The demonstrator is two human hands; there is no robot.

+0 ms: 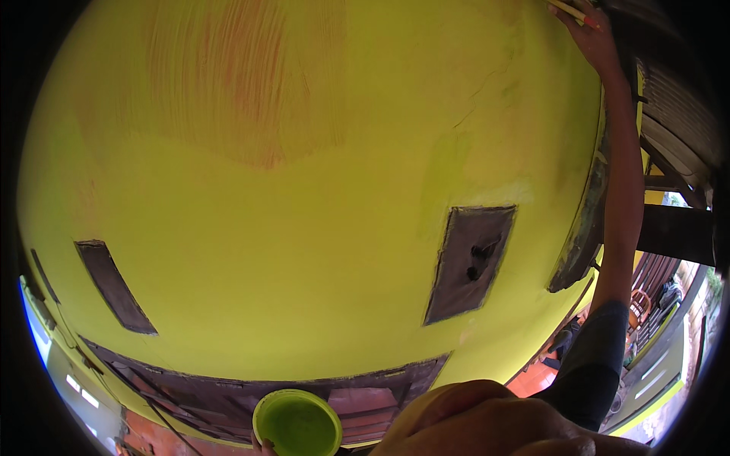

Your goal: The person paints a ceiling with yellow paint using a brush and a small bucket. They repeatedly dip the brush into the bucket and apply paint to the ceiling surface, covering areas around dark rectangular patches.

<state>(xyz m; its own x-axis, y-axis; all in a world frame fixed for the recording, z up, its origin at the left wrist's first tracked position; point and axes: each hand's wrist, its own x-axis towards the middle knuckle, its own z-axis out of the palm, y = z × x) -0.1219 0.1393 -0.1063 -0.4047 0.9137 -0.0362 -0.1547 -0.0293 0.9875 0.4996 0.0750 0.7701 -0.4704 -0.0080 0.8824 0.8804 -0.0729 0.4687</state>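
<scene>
My right arm reaches high along the right side, and my right hand (595,36) is closed on a thin paintbrush (572,12) near the top edge of the yellow-green wall (304,228). The brush's bristles are cut off by the edge of the picture. Down low, a round yellow-green tub (298,393) with green paint in it is held up by my left hand (264,447). Only a few fingers show at the tub's left rim. Higher on the wall, a streaky patch (243,83) lets an orange-brown layer show through.
Two dark rectangular panels are set in the wall, one on the left (116,287) and one on the right (464,277). Below runs a long dark window-like frame (190,386). A dark beam (677,232) and corrugated roofing (677,91) lie beyond my right arm.
</scene>
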